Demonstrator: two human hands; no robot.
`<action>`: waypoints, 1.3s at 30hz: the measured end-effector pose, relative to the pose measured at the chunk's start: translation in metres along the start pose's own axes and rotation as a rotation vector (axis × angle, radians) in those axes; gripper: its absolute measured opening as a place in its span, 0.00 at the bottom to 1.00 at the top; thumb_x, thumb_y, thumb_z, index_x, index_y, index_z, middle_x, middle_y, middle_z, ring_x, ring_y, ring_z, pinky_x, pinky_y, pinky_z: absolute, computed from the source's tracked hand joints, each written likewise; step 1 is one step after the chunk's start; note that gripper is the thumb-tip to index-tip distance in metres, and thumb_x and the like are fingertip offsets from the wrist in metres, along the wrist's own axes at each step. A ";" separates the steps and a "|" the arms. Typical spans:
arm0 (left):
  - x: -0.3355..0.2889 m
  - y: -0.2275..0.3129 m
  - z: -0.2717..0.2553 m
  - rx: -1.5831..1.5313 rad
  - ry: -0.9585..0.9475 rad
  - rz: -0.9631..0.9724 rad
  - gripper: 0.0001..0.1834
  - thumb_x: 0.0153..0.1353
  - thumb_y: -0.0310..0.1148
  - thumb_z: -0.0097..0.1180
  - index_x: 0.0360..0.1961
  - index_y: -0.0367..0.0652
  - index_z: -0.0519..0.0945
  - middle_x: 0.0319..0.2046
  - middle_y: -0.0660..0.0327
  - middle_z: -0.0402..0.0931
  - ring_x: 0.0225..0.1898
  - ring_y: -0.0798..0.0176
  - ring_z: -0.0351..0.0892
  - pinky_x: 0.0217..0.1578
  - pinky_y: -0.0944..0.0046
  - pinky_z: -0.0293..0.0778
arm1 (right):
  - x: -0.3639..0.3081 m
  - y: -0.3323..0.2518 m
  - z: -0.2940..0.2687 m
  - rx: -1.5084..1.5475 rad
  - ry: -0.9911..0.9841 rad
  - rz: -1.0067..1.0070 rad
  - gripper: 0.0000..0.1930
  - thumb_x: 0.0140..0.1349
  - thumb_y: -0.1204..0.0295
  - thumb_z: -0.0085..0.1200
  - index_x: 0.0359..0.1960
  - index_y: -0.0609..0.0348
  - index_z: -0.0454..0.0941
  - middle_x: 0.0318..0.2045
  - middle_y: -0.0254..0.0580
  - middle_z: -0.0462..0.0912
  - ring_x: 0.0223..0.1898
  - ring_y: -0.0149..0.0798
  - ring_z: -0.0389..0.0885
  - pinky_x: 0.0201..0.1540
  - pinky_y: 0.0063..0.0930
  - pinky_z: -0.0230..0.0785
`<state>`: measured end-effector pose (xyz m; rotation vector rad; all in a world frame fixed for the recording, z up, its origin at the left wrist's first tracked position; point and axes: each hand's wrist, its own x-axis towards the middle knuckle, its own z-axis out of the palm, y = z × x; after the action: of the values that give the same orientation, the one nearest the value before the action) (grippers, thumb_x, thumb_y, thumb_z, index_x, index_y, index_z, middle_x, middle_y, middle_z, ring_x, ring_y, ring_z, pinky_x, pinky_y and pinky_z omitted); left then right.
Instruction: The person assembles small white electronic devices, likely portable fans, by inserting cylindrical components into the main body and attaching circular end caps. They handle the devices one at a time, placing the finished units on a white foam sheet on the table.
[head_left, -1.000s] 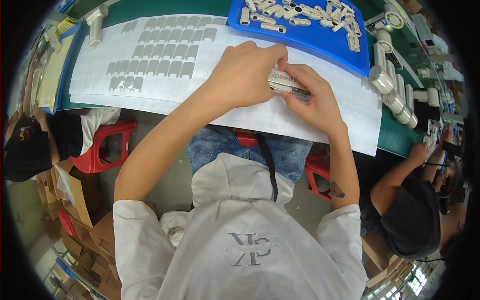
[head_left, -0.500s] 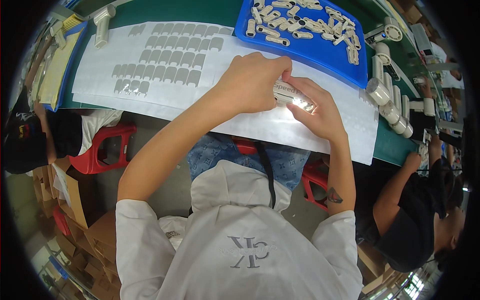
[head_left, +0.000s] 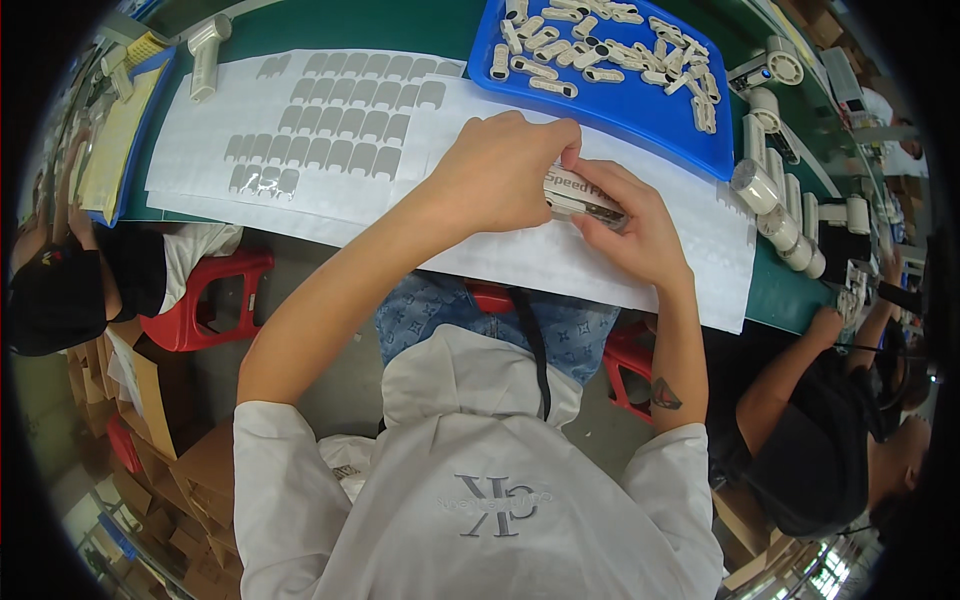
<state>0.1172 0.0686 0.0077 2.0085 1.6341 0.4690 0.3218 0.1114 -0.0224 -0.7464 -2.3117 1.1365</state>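
Above the white sheet, both my hands are closed round a pale, elongated plastic casing. Grey print runs along its top, and a shiny dark strip shows on its near side. My left hand grips the casing's left end with bent fingers. At the other end, my right hand wraps over the top, its thumb on the near side. The fingers cover much of both ends. Rows of grey tab-shaped stickers lie on the sheet left of my hands.
Beyond my hands stands a blue tray holding many small whitish parts. Handheld fans and white cylindrical pieces line the right side. Another white fan stands at the far left. Co-workers sit at both sides.
My hands keep hold of the casing, which has tilted slightly. The bright glare on its near side has gone, showing a dark strip. The co-worker at the right has shifted.
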 end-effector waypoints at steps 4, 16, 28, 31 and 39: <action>0.001 0.000 0.000 -0.013 0.001 0.005 0.25 0.38 0.29 0.70 0.39 0.49 0.73 0.36 0.58 0.82 0.42 0.51 0.76 0.42 0.54 0.72 | -0.001 -0.001 0.001 0.018 0.022 0.005 0.26 0.50 0.75 0.57 0.55 0.65 0.74 0.49 0.50 0.79 0.49 0.48 0.79 0.53 0.34 0.70; -0.005 -0.013 -0.011 -0.067 0.078 0.058 0.25 0.37 0.32 0.71 0.41 0.47 0.77 0.36 0.55 0.82 0.41 0.48 0.78 0.41 0.53 0.74 | -0.003 -0.006 0.002 -0.171 0.143 -0.094 0.33 0.47 0.74 0.61 0.60 0.60 0.71 0.58 0.50 0.72 0.58 0.50 0.71 0.58 0.37 0.66; -0.031 -0.240 -0.161 0.182 0.802 -0.272 0.30 0.44 0.44 0.72 0.46 0.38 0.78 0.42 0.51 0.81 0.43 0.53 0.81 0.44 0.56 0.74 | -0.070 0.020 -0.052 -0.299 0.458 0.140 0.27 0.50 0.77 0.59 0.56 0.59 0.74 0.56 0.49 0.73 0.59 0.48 0.70 0.58 0.39 0.64; -0.033 -0.302 -0.181 0.490 0.692 -0.325 0.27 0.45 0.41 0.69 0.46 0.41 0.78 0.41 0.50 0.81 0.43 0.48 0.81 0.44 0.55 0.75 | -0.072 0.023 -0.080 -0.493 0.528 0.092 0.22 0.52 0.77 0.60 0.52 0.60 0.76 0.52 0.51 0.75 0.55 0.52 0.72 0.58 0.39 0.64; -0.023 -0.280 -0.175 0.291 0.716 -0.088 0.30 0.55 0.32 0.65 0.59 0.37 0.73 0.47 0.47 0.79 0.48 0.54 0.79 0.53 0.60 0.70 | -0.103 0.020 -0.117 -0.501 0.742 0.204 0.14 0.54 0.80 0.58 0.44 0.61 0.80 0.42 0.46 0.81 0.42 0.41 0.80 0.42 0.29 0.72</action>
<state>-0.2097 0.1174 -0.0116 2.0887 2.3092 1.0603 0.4751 0.1224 0.0104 -1.3375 -1.8825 0.2340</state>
